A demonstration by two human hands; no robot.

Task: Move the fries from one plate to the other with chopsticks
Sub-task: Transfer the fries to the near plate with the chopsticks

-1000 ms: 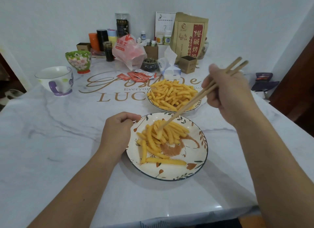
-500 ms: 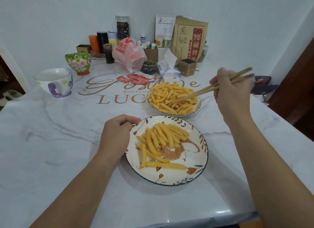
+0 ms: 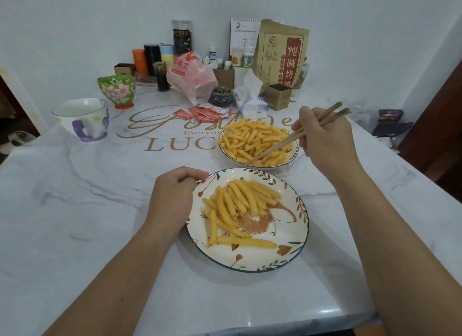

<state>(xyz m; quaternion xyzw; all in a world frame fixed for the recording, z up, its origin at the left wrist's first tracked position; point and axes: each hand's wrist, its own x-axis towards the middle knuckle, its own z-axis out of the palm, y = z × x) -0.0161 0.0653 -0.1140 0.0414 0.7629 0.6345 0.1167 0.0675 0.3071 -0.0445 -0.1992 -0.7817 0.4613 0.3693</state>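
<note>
A floral plate (image 3: 287, 250) sits close to me with a loose pile of fries (image 3: 240, 203) on its left half. Behind it a second plate (image 3: 293, 155) is heaped with fries (image 3: 250, 138). My right hand (image 3: 327, 140) grips a pair of wooden chopsticks (image 3: 297, 135), whose tips dip into the fries at the near edge of the far plate. My left hand (image 3: 175, 198) rests at the near plate's left rim with fingers curled on its edge.
A white mug (image 3: 82, 118) and a green floral bowl (image 3: 116, 90) stand at the left. Ketchup sachets (image 3: 202, 111), a tissue pack (image 3: 250, 100), a pink bag (image 3: 191, 75), boxes and bottles crowd the back. The table edge runs along the bottom right.
The chopsticks left the near plate, swung back to the far plate, and their tips have now lowered into its fries. My left hand stayed at the near plate's rim.
</note>
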